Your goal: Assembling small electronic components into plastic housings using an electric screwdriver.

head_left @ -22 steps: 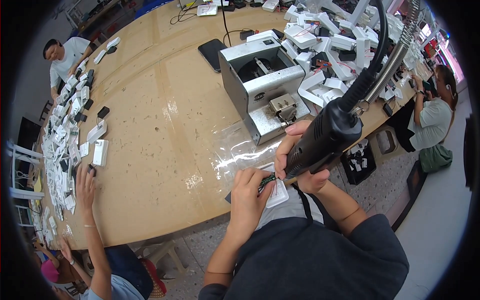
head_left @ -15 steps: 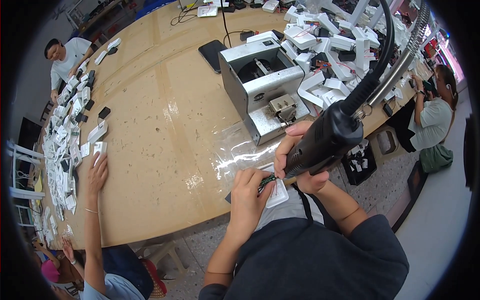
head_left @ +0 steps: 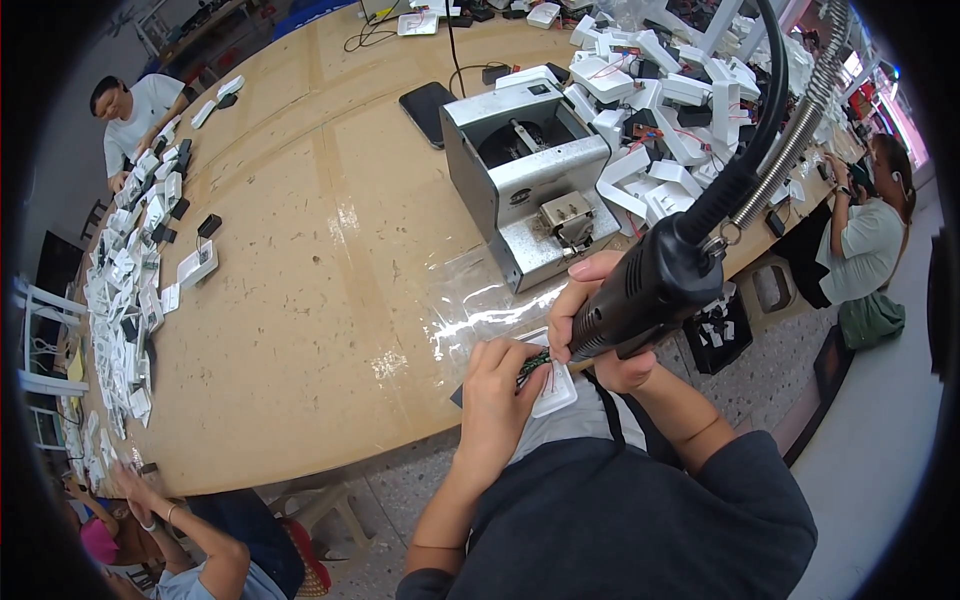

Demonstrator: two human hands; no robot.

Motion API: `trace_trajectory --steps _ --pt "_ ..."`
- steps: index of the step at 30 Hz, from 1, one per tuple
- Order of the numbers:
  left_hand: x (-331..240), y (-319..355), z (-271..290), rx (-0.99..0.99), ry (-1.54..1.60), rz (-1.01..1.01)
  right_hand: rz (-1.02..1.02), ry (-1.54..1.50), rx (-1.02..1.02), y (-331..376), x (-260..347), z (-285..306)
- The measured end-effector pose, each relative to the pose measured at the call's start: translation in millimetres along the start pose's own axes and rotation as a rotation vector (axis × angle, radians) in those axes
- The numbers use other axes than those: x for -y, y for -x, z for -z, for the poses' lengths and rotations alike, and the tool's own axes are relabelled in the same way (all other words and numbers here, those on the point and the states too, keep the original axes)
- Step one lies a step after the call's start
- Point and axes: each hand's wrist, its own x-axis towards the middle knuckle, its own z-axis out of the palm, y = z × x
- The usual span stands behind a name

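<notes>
At the near table edge, my left hand (head_left: 497, 385) is closed on a white plastic casing (head_left: 556, 396) and pinches a small green circuit board (head_left: 535, 362) over it. Thin red wires show inside the casing. My right hand (head_left: 570, 312) wraps round a black electric screwdriver (head_left: 652, 280), which hangs from a coiled spring (head_left: 790, 135) and a black cable. The screwdriver points down at the circuit board, close to my left fingertips. Its tip is hidden behind my right fingers.
A grey metal machine (head_left: 520, 180) stands just ahead, with a black phone (head_left: 428, 112) beyond it. White casings (head_left: 690, 90) are heaped at the far right, more (head_left: 125, 290) along the left edge. A black bin (head_left: 720, 345) sits on the floor at right. Co-workers sit around the table.
A co-worker's hand at the left has drawn back toward the lower left table edge, and the white casing under it is gone from that spot. My hands hold almost still.
</notes>
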Motion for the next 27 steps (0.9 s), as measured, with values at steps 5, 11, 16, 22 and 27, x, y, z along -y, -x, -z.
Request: trace_trajectory --steps 5,11,16,22,27 --pt "-1.5 0.2 1.0 0.009 -0.014 0.014 -0.002 -0.005 -0.003 0.8 -1.0 -1.4" --pt "1.9 0.8 -1.7 -0.024 -0.006 -0.022 0.005 -0.021 0.021 5.1 -8.2 -0.7" --pt "0.4 0.9 0.6 0.018 -0.027 -0.001 -0.059 -0.020 -0.011 11.2 -6.8 -6.3" --pt "0.7 -0.6 -0.7 0.020 -0.038 -0.018 -0.008 -0.022 0.004 11.9 -18.8 -3.0" --pt "4.0 -1.9 -3.4 -0.016 -0.037 -0.089 -0.025 -0.154 -0.049 19.0 -23.6 2.3"
